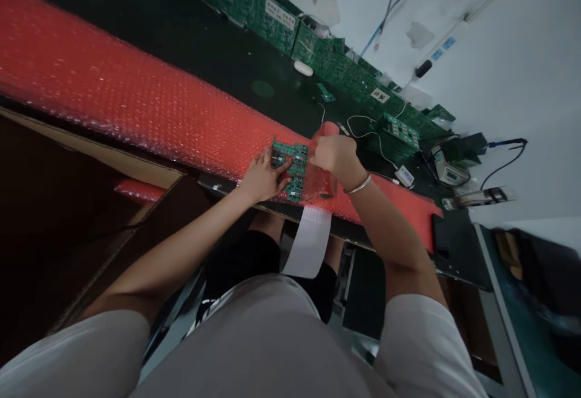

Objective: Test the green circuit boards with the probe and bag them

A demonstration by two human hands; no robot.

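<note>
A green circuit board [296, 171] lies on red bubble wrap near the bench's front edge. My left hand [265, 177] rests on its left side, fingers spread across the surface. Against the board's right side is a red bubble-wrap pouch [321, 180], which my right hand [334, 155] grips in closed fingers at its upper part. Part of the board's right edge is hidden by the pouch. A white strip [308, 244] hangs off the bench edge just below the pouch.
A long red bubble-wrap sheet [149, 95] runs along the dark bench. Green circuit-board bins [276, 23] line the back. Stacked boards [399, 138], a white cable box [404, 176] and a soldering station [451, 168] stand right. A cardboard box [175, 192] stands lower left.
</note>
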